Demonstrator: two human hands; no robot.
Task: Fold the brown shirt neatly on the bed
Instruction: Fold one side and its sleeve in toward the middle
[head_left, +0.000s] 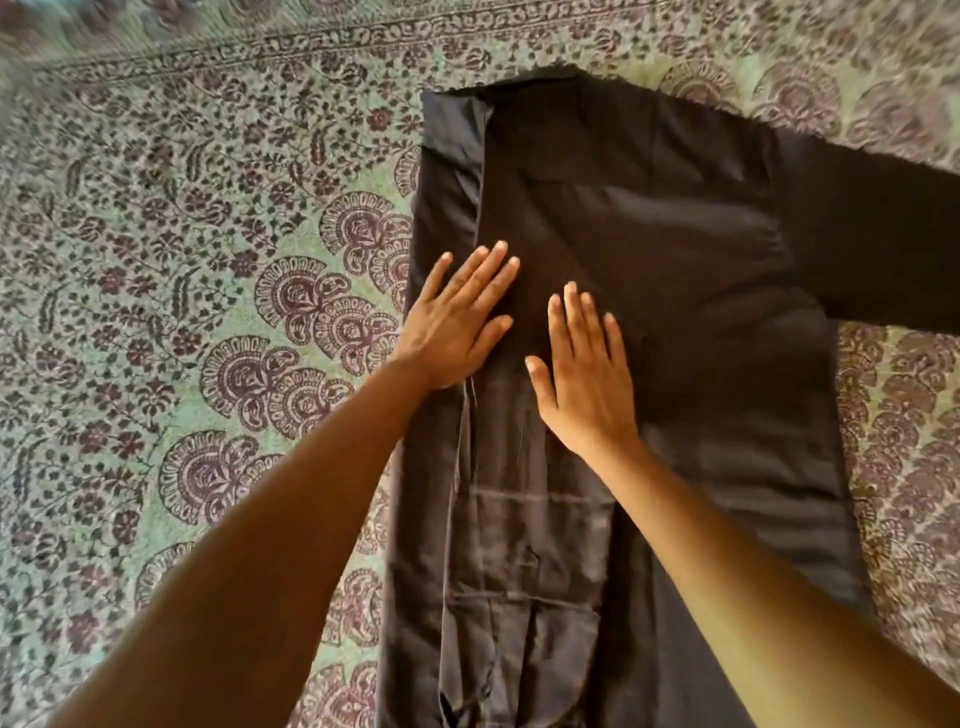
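The brown shirt (649, 218) lies spread lengthwise on the bed (182, 260), over a green and maroon patterned bedspread. The fold looks partly done. On the person's left, the side of the shirt is turned inward into a long straight folded strip (447, 182). On the right, the sleeve (883, 244) stretches out sideways, not yet folded in.

The left hand (457, 317) lies flat with straight fingers across the edge of that fold, and the right hand (587, 374) lies flat just beside it on the middle of the shirt. Neither hand grips anything, and they seem to be pressing the cloth smooth. The right side, the sleeve and the lengthwise folds remain to do.

The sleeve's cuff runs off the right edge and the hem off the bottom. The collar is too dark to make out, and I cannot tell whether the left sleeve is tucked under the strip.
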